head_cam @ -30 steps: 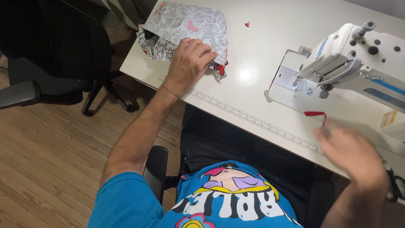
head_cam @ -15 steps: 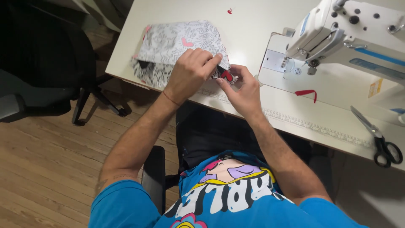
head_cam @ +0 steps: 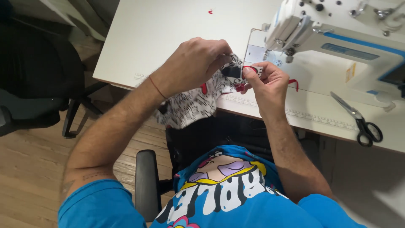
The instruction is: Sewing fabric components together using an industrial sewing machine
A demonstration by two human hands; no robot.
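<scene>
Both hands work at the table's front edge: my left hand (head_cam: 195, 63) grips the black-and-white printed fabric piece (head_cam: 192, 103), my right hand (head_cam: 265, 82) pinches its red-trimmed corner; nothing lies under the white sewing machine (head_cam: 337, 29) yet.

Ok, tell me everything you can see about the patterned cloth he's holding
The cloth is a soft, crumpled piece, white with a dense black print and small red bits. It hangs over the near edge of the white table, in front of the sewing machine. The left hand bunches its top; the right hand pinches its edge beside a red trim.
</scene>
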